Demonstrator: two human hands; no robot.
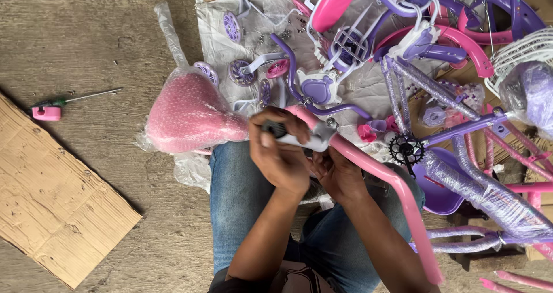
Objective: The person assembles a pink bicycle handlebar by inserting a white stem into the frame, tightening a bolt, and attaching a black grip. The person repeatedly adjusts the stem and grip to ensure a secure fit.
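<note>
My left hand [280, 155] grips a grey-handled tool [299, 136] set against the top of a pink bicycle frame tube [397, 195] that lies across my lap. My right hand [337, 175] holds the tube just below the fitting, with a silver nut [330, 122] beside it. A pink saddle wrapped in clear plastic [187, 114] sits at the left end of the frame, touching my left hand's side. I am in blue jeans, knees under the frame.
A screwdriver with a pink roll of tape [49, 110] lies on the floor at left beside a cardboard sheet [52, 206]. Purple and pink bicycle parts, small wheels [232, 26], a black chainring [406, 149] and a white basket [518, 54] crowd the top and right.
</note>
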